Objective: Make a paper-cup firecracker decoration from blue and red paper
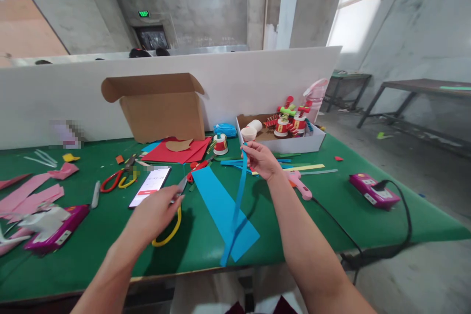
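My right hand (260, 159) pinches the top end of a long, narrow blue paper strip (241, 191), which hangs down towards the table's front edge. Beneath the strip, a wider blue paper sheet (217, 203) lies slantwise on the green table. Closed around a pair of scissors (178, 221) is my left hand (158, 211); a yellow handle loop shows below the fingers and a grey metal part above them. The fingers cover the rest of the scissors. A phone (151, 184) with its screen lit lies just beyond my left hand.
Red-handled pliers (114, 180), red paper (162, 154) and an open cardboard box (165, 117) stand or lie farther back. A white tray (294, 145) holds paper-cup figures. At right are a pink glue gun (301, 185) and a purple power box (375, 191) with a cable.
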A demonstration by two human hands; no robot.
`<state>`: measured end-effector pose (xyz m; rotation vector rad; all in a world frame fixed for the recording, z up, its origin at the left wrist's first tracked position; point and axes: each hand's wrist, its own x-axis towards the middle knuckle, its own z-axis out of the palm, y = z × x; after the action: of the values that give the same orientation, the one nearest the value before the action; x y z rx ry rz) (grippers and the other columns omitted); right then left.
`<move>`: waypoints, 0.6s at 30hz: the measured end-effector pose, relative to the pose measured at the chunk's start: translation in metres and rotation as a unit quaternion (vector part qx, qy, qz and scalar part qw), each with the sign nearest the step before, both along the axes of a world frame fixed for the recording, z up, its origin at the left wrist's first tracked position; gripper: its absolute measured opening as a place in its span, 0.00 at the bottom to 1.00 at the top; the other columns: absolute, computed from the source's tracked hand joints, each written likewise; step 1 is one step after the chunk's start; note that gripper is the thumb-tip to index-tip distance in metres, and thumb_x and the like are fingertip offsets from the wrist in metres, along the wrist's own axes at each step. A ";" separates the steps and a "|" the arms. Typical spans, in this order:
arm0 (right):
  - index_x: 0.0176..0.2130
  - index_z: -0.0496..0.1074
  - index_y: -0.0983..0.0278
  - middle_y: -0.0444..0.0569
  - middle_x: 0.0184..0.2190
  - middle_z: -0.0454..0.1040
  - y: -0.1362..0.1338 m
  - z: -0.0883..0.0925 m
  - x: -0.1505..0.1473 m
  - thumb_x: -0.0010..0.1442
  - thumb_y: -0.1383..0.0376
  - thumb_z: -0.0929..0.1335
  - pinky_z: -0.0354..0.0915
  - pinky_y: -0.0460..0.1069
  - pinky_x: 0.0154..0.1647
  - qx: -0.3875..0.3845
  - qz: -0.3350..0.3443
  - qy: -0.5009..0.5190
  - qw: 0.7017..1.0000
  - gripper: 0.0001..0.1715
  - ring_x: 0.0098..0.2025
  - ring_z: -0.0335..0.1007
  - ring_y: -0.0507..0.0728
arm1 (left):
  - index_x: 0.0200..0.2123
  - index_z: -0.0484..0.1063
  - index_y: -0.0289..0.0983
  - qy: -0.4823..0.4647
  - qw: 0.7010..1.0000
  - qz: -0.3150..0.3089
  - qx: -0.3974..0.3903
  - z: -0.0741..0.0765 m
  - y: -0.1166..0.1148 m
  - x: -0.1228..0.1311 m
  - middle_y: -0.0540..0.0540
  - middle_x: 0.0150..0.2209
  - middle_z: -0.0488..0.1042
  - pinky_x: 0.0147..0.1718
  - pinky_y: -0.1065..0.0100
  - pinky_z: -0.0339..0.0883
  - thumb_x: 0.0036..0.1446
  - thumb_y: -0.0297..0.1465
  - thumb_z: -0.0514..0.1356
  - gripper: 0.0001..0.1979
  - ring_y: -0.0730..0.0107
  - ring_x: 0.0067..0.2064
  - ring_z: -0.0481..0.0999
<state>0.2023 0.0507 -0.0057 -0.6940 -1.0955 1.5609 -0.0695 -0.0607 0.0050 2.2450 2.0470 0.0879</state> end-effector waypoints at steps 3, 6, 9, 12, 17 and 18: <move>0.27 0.67 0.63 0.38 0.16 0.69 0.000 -0.003 -0.004 0.42 0.58 0.76 0.55 0.41 0.17 0.010 -0.001 -0.023 1.000 0.19 0.16 0.61 0.45 | 0.43 0.73 0.40 -0.057 0.994 -0.070 0.068 0.009 0.019 0.022 0.44 0.46 0.77 0.43 0.67 0.65 0.61 0.35 0.43 0.20 0.61 0.46 0.75; 0.27 0.67 0.63 0.37 0.15 0.68 0.004 -0.008 -0.003 0.41 0.57 0.77 0.55 0.41 0.17 0.009 -0.016 -0.030 0.999 0.20 0.16 0.60 0.45 | 0.36 0.76 0.37 0.043 0.997 0.042 0.054 0.008 0.050 0.015 0.38 0.40 0.79 0.38 0.62 0.66 0.58 0.30 0.45 0.19 0.52 0.42 0.76; 0.26 0.66 0.63 0.37 0.15 0.68 0.007 -0.011 -0.003 0.40 0.57 0.77 0.55 0.41 0.17 -0.002 -0.013 -0.042 0.999 0.20 0.16 0.60 0.46 | 0.36 0.77 0.36 0.070 0.992 0.100 0.031 -0.003 0.083 -0.011 0.35 0.40 0.79 0.38 0.61 0.66 0.56 0.28 0.46 0.18 0.49 0.43 0.76; 0.26 0.66 0.63 0.37 0.15 0.68 0.006 -0.011 -0.007 0.41 0.57 0.76 0.56 0.42 0.18 -0.005 0.000 -0.058 0.998 0.20 0.16 0.61 0.46 | 0.37 0.77 0.33 0.046 0.990 0.135 0.006 -0.017 0.108 -0.031 0.31 0.42 0.77 0.40 0.60 0.66 0.54 0.29 0.48 0.17 0.46 0.46 0.75; 0.26 0.66 0.63 0.37 0.15 0.69 0.003 -0.012 -0.013 0.39 0.56 0.77 0.58 0.42 0.18 -0.003 0.008 -0.082 0.997 0.21 0.17 0.62 0.46 | 0.32 0.77 0.32 -0.003 0.989 0.148 -0.016 -0.036 0.134 -0.032 0.28 0.41 0.77 0.38 0.59 0.67 0.52 0.35 0.53 0.16 0.43 0.45 0.76; 0.26 0.66 0.63 0.37 0.15 0.69 0.003 -0.012 -0.013 0.39 0.55 0.77 0.58 0.42 0.18 -0.005 0.009 -0.085 0.996 0.22 0.17 0.62 0.46 | 0.29 0.77 0.33 -0.020 0.989 0.148 -0.020 -0.038 0.138 -0.030 0.28 0.38 0.77 0.36 0.60 0.67 0.51 0.35 0.54 0.15 0.44 0.43 0.76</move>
<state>0.1891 0.0537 -0.0176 -0.8376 -1.2227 1.5445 -0.0999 0.0772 -0.0333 1.8844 2.3228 0.1109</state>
